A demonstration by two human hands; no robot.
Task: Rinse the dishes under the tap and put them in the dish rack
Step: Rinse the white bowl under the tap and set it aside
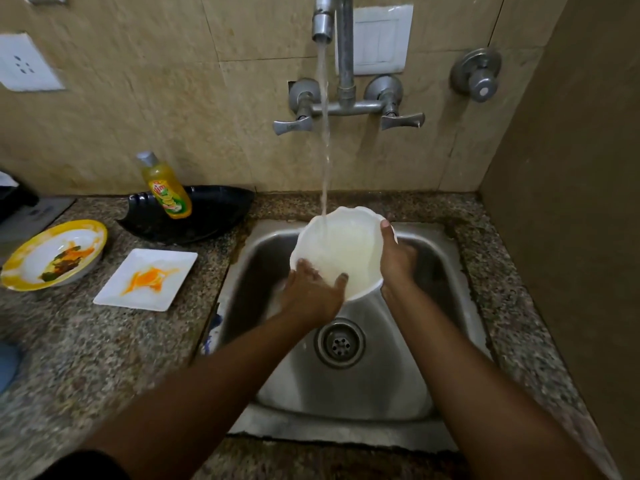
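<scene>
Gripping white bowl [341,251] by its rim: left hand [311,292] curled over near edge, right hand [396,258] clasping right side, above steel sink [446,341]. Tap [323,22] stream falls into bowl. Granite counter [86,348], left: soiled square plate [147,278], yellow-rimmed plate [52,254], soap bottle [166,185] leaning in black dish [214,209].

Bowl [341,251] between tap [323,26], drain [340,342]

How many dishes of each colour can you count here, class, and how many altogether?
White: 2, the bowl under the tap and the square plate on the counter
Yellow-rimmed: 1, the round plate
Black: 1, the tray by the wall
Total: 4
</scene>
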